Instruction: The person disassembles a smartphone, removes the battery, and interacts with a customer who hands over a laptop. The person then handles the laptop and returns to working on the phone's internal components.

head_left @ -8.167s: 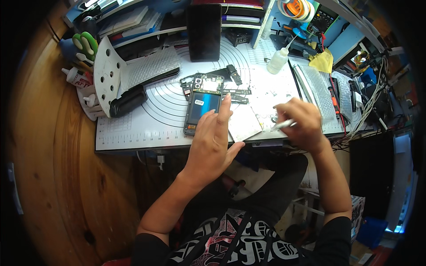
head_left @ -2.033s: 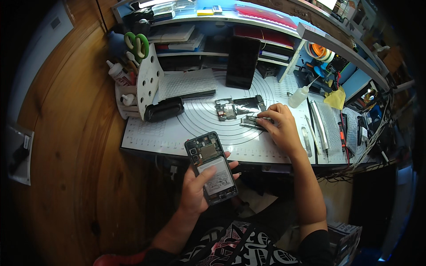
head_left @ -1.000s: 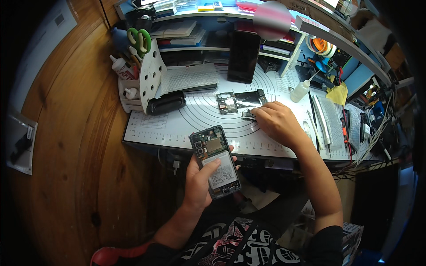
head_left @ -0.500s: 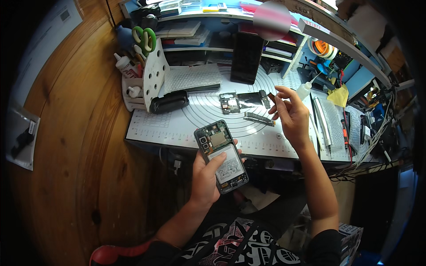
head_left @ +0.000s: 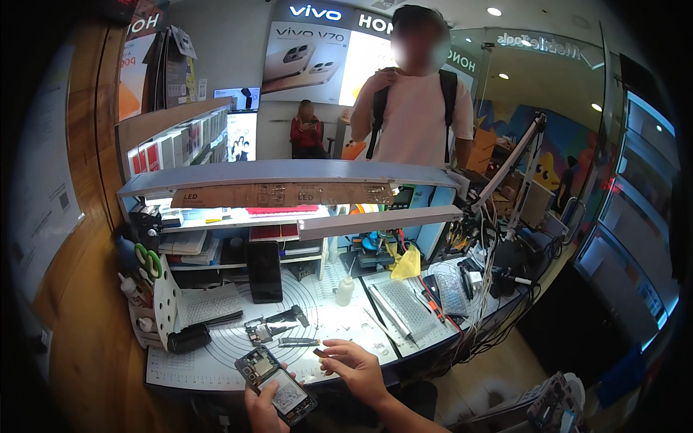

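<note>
My left hand [head_left: 264, 405] grips a smartphone [head_left: 264, 364] with its back cover off, near the front edge of the desk. The circuit board, the rear cameras and a pale battery [head_left: 286, 394] lie exposed, and my thumb rests by the battery. To the right of the phone my right hand [head_left: 359, 369] is raised, pinching a small dark brown piece [head_left: 319, 353] too small to name surely. Beyond the phone, on the white mat [head_left: 180, 377], lie a dark phone frame part [head_left: 261, 330] and a narrow flat strip [head_left: 298, 342].
A dark phone [head_left: 265, 271] stands upright against the shelf. A dropper bottle [head_left: 344, 291], a bubble-wrap pad [head_left: 406, 307] and a red screwdriver [head_left: 434, 310] lie rightward. A holder with green scissors [head_left: 148, 261] stands left. Across the desk stands a person [head_left: 413, 115] with a backpack.
My view has tilted up and turned right, bringing the shop and the person across the desk into sight. My left hand still holds the phone; my right hand now appears lower and nearer to it.
</note>
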The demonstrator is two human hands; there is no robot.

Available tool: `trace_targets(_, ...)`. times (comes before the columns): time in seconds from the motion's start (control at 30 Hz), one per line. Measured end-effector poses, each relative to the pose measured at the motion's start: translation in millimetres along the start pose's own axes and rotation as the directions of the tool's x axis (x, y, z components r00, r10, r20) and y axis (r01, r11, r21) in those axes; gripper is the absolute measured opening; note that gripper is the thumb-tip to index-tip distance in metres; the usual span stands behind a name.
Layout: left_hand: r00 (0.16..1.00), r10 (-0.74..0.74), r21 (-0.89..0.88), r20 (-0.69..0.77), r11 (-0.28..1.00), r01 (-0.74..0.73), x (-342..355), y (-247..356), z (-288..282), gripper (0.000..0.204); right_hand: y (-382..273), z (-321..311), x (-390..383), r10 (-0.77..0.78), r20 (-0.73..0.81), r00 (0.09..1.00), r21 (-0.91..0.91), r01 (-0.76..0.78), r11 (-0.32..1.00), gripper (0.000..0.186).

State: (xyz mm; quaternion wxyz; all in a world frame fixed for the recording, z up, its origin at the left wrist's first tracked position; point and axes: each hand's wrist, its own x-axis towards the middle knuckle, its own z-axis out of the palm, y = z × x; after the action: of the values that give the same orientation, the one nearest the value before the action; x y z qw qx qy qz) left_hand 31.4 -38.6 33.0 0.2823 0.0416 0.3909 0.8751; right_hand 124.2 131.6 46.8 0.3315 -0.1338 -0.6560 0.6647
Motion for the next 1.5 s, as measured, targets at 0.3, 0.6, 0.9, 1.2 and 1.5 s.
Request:
trace_targets(0.3, 0.998, 0.011, -0.019, 0.057, 1.0, -0.01, -8.3, -8.2, 25.5, 0.037, -23.2, -19.4, -26.1, 0.095, -0.127, 0.987, -0.113, -0.11, 0.988, 0.014)
trace_targets(0.6, 0.989, 0.037, -0.004, 0.146, 0.999, -0.037, -11.5, -31.5, 45.7, 0.042, -29.1, 3.9, -38.9, -0.541, 0.021, 0.841, -0.628, 0.433, 0.647, 0.029)
trace_targets(0.9, 0.99, 0.008, -0.01, 0.144, 1.0, -0.007, -31.9, -29.6, 46.7, 0.036, -30.7, 15.5, -65.9, -0.483, 0.135, 0.865, -0.677, 0.437, 0.592, 0.037)
trace_targets(1.2, 0.971, -0.115, 0.065, 0.212, 0.993, 0.103, -34.2, -10.1, 49.7, 0.036, -43.0, -17.9, -75.1, -0.093, 0.024, 0.995, -0.065, 0.095, 0.993, 0.031)
trace_targets(1.5, 0.966, -0.093, 0.076, 0.242, 0.994, 0.077, -32.7, -4.6, 49.3, 0.038, -33.5, -29.1, -81.0, 0.134, 0.022, 0.991, 0.153, -0.136, 0.979, 0.018)
